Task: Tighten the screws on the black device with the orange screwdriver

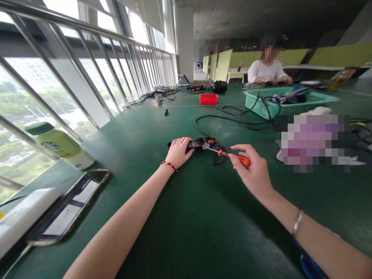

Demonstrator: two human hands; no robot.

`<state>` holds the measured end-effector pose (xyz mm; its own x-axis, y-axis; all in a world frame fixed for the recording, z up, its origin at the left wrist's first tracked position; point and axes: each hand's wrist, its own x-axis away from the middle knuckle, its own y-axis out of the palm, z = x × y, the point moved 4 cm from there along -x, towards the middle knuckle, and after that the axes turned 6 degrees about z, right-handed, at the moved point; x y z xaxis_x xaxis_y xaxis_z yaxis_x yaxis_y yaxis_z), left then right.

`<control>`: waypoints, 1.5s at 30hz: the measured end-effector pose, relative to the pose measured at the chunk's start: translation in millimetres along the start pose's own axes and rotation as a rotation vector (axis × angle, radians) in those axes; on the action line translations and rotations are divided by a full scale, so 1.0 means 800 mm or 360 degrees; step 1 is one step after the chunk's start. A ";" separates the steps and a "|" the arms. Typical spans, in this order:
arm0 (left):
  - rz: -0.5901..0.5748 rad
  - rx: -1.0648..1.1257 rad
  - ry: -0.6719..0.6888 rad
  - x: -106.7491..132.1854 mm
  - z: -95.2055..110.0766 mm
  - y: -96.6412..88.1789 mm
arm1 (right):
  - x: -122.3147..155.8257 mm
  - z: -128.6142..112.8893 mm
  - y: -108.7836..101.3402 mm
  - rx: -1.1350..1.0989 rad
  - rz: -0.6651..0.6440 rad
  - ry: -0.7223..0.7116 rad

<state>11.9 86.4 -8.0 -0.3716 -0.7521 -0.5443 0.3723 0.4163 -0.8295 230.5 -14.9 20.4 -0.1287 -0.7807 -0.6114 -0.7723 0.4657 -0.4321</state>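
Observation:
On the green table lies a black corded device, its insides partly exposed with small wires and parts showing. My left hand is wrapped over its left end and holds it against the table. In my right hand is a screwdriver with an orange and black handle, held between thumb and fingers. Its thin metal shaft points left, and the tip meets or nearly meets the device's open part; exact contact is too small to tell. A black cable curves away behind the device.
A teal basket with tools and cables stands at back right, beside a small red bin. At left are a green bottle, a phone and a white box. A person sits across the table.

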 end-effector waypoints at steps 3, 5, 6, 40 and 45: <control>-0.0008 -0.0005 -0.0003 0.000 0.000 0.000 | -0.002 -0.003 -0.005 0.0030 0.0185 -0.0164; -0.0004 -0.0002 0.0003 0.000 0.000 0.001 | -0.003 -0.005 -0.007 0.0021 0.0283 -0.0280; -0.0001 0.0000 0.0005 0.000 -0.001 0.001 | -0.003 -0.005 -0.007 0.0016 0.0279 -0.0297; 0.0032 -0.0013 0.0016 0.000 -0.003 0.004 | -0.003 -0.008 0.001 0.0085 -0.0058 -0.0197; 0.0012 -0.0007 0.0004 0.000 -0.001 0.002 | -0.004 -0.013 -0.002 0.0074 -0.0047 -0.0298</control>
<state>11.8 87.6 -9.5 -0.3710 -0.7475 -0.5511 0.3717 0.4243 -0.8257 225.4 -17.5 29.9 0.0147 -0.7052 -0.7088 -0.7437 0.4661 -0.4792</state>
